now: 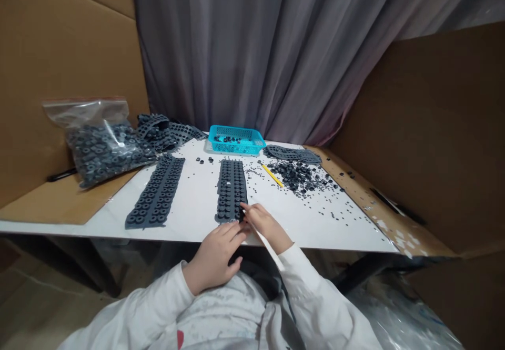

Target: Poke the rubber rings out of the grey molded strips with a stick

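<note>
A dark grey rubber sheet (pixel 232 187) with rows of round moulded parts lies in front of me, its long side running away from me. My left hand (pixel 219 253) rests at its near end, fingers stretched out over the table's front edge. My right hand (pixel 265 226) is closed around a long, thin white tool (pixel 268 247), whose kind I cannot make out. The tool's tip is by the sheet's near right side, partly hidden by the fingers. One small pale spot (pixel 229 183) shows among the parts. A second such sheet (pixel 155 195) lies to the left.
A zip bag (pixel 106 150) full of grey ring-shaped parts stands at left, near piled sheets (pixel 158 129). Behind is a blue basket (pixel 236 147) with some parts. At right are a yellow stick (pixel 272 175), loose black pieces (pixel 295 175), and stacked sheets (pixel 292 154). Cardboard walls flank the table.
</note>
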Tool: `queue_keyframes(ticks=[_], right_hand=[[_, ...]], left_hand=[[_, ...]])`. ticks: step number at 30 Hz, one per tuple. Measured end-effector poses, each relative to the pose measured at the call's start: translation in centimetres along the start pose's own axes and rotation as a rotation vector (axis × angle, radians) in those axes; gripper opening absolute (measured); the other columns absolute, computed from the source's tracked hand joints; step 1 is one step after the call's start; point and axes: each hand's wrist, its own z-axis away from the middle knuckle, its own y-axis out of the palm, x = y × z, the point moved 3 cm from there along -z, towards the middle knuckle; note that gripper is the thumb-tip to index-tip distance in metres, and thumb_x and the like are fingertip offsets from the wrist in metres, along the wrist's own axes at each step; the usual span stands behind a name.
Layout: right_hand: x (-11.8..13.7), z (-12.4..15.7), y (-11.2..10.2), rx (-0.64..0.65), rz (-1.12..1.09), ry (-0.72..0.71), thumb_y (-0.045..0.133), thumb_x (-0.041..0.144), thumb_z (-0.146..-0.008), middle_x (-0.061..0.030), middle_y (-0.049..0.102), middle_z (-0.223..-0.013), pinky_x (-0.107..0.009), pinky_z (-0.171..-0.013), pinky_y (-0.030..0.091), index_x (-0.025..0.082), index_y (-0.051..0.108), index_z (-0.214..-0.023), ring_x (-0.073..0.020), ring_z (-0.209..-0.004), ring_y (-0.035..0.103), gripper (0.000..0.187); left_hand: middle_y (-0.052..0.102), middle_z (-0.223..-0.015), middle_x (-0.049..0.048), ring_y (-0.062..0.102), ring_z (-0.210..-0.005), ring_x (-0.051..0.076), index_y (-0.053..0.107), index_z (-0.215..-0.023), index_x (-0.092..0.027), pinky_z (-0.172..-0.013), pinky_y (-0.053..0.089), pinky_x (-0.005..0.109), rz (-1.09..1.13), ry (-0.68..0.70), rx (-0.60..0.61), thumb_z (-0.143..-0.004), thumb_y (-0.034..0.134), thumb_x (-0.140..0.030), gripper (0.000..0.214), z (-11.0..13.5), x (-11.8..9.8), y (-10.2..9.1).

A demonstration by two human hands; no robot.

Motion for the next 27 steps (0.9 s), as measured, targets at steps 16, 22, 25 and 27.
queue_keyframes(ticks=[16,22,25,27], right_hand=[[0.5,-0.2,-0.2,-0.047,-0.622,0.296,0.054,0.045,-0.09,-0.0182,0.063,-0.12,-0.043,-0.093,0.047,0.02,0.053,-0.088,-0.027,-0.119,0.058,0.025],[0.1,0.1,0.0,-0.045,-0.586,0.319,0.053,0.045,-0.09,-0.0172,0.063,-0.12,-0.041,-0.089,0.05,0.02,0.053,-0.089,-0.0247,-0.108,0.063,0.026],[0.2,0.1,0.0,-0.038,-0.54,0.29,0.053,0.041,-0.091,-0.017,0.064,-0.118,-0.041,-0.089,0.05,0.019,0.052,-0.089,-0.0246,-0.11,0.063,0.022],[0.4,-0.1,-0.1,-0.031,-0.462,0.254,0.052,0.036,-0.092,-0.0162,0.065,-0.115,-0.041,-0.091,0.05,0.019,0.053,-0.09,-0.0248,-0.112,0.061,0.017]], left_hand=[[0.055,-0.132,0.0131,0.05,-0.123,0.028,0.054,-0.124,-0.016,-0.102,0.046,0.047,0.015,-0.02,-0.027,-0.082,0.053,-0.017,0.041,0.2,0.9,-0.6],[0.055,-0.133,0.0129,0.05,-0.123,0.028,0.054,-0.123,-0.016,-0.101,0.046,0.047,0.007,-0.011,-0.028,-0.082,0.054,-0.017,0.041,0.3,0.8,-0.5],[0.055,-0.133,0.0122,0.05,-0.124,0.028,0.054,-0.123,-0.017,-0.102,0.046,0.047,0.013,-0.017,-0.034,-0.082,0.053,-0.017,0.041,0.4,0.8,-0.5],[0.056,-0.132,0.0124,0.05,-0.123,0.028,0.055,-0.123,-0.017,-0.102,0.046,0.047,0.025,-0.023,-0.035,-0.082,0.053,-0.017,0.041,0.4,0.8,-0.5]])
